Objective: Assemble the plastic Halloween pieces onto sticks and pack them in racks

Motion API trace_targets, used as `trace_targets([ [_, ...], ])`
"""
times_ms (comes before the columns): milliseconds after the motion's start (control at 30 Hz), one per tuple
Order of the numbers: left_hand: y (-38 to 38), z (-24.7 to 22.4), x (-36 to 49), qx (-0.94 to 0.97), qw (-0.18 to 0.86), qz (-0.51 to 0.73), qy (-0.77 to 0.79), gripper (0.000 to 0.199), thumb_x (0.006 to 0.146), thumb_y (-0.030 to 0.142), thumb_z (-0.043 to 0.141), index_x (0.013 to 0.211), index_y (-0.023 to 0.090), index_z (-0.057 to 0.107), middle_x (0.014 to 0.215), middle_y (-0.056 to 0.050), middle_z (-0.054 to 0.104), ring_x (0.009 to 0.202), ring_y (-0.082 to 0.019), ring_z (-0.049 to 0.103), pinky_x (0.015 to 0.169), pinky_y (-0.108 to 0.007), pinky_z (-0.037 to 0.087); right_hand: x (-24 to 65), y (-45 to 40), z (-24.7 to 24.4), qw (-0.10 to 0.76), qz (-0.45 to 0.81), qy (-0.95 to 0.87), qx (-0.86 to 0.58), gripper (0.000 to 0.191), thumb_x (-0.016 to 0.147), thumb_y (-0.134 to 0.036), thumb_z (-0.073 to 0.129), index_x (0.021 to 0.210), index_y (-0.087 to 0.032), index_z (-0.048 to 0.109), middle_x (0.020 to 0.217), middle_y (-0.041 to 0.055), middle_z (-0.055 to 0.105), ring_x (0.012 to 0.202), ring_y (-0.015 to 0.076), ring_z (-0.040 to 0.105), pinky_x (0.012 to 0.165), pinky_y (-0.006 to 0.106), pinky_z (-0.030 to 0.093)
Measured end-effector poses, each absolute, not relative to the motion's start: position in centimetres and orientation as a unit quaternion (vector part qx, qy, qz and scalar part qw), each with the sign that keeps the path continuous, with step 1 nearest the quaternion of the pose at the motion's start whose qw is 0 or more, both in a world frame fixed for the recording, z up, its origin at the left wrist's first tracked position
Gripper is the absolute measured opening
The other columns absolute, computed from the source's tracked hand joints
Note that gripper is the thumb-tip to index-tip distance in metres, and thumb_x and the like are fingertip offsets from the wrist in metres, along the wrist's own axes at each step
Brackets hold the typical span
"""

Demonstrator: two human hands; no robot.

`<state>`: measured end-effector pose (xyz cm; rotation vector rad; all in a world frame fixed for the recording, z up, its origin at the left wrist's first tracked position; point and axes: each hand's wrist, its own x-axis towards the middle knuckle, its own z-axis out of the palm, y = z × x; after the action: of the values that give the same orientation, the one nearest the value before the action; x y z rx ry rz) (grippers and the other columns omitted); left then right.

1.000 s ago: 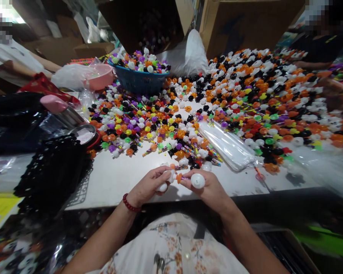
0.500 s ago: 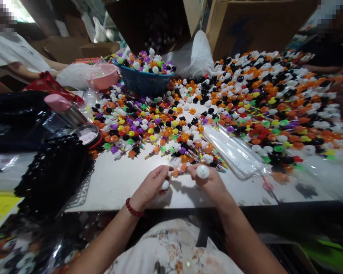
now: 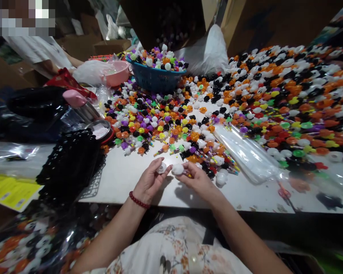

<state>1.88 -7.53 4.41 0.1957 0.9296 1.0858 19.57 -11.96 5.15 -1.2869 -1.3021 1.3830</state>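
Note:
Between thumb and fingers, my left hand (image 3: 151,179) holds a small white cap-like piece (image 3: 161,168) with its hollow side showing. Close to its right, my right hand (image 3: 196,178) grips a white figure (image 3: 177,169), with a bit of a patterned stick visible under its fingers. Both hands are over the front part of the white table (image 3: 117,179). Just right of my right hand lies a white round piece (image 3: 222,177). Beyond the hands spreads a pile of small coloured figures (image 3: 160,123), some on patterned sticks.
A blue basket (image 3: 157,78) full of figures stands at the back, beside a pink bowl (image 3: 118,76). Clear plastic bags (image 3: 246,154) lie to the right. Black lattice trays (image 3: 65,163) and a metal flask (image 3: 85,108) are at the left. Another person's arm reaches in at the upper left.
My right hand has turned and now holds a white figure toward my left hand. The orange-topped stick between the hands is gone from there. The view has shifted left.

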Motion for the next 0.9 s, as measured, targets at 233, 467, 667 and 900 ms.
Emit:
trace_targets([
  [233,-8.1,4.1,2.1,0.215,0.713,0.499,0.443,0.033,0.087,0.044,0.064,0.098,0.013,0.065,0.073,-0.002,0.058,0.065,-0.01,0.057,0.056,-0.018,0.048,18.6,-13.1,6.1,0.347,0.358,-0.679,-0.538,0.026,0.101,-0.036,0.042,0.098,-0.02,0.063,0.084,0.0025,0.064,0.077,0.0164,0.057,0.072,0.027,0.042],
  [467,-9.6,4.5,2.5,0.402,0.62,0.485,0.468,0.037,0.089,0.054,0.059,0.098,0.019,0.066,0.081,-0.002,0.059,0.066,-0.012,0.052,0.061,-0.022,0.044,18.3,-13.7,6.1,0.296,0.266,-0.737,-0.547,0.027,0.102,-0.033,0.042,0.094,-0.02,0.064,0.085,0.0059,0.067,0.078,0.0186,0.06,0.072,0.028,0.041],
  [667,-9.9,4.3,2.8,0.492,0.553,0.446,0.504,0.037,0.09,0.057,0.054,0.092,0.021,0.064,0.067,0.002,0.055,0.061,-0.013,0.05,0.06,-0.023,0.04,18.5,-13.6,6.2,0.278,0.258,-0.743,-0.552,0.027,0.101,-0.032,0.043,0.09,-0.02,0.064,0.081,0.0057,0.068,0.073,0.0177,0.06,0.069,0.028,0.039],
  [900,-10.5,5.9,2.8,0.481,0.533,0.468,0.516,0.011,0.074,0.04,0.075,0.072,0.031,0.069,0.069,0.0,0.06,0.068,-0.021,0.058,0.055,-0.029,0.046,18.3,-13.9,6.4,0.257,0.298,-0.711,-0.583,0.018,0.092,-0.031,0.054,0.095,-0.019,0.066,0.091,0.0095,0.07,0.084,0.0233,0.065,0.073,0.032,0.047],
])
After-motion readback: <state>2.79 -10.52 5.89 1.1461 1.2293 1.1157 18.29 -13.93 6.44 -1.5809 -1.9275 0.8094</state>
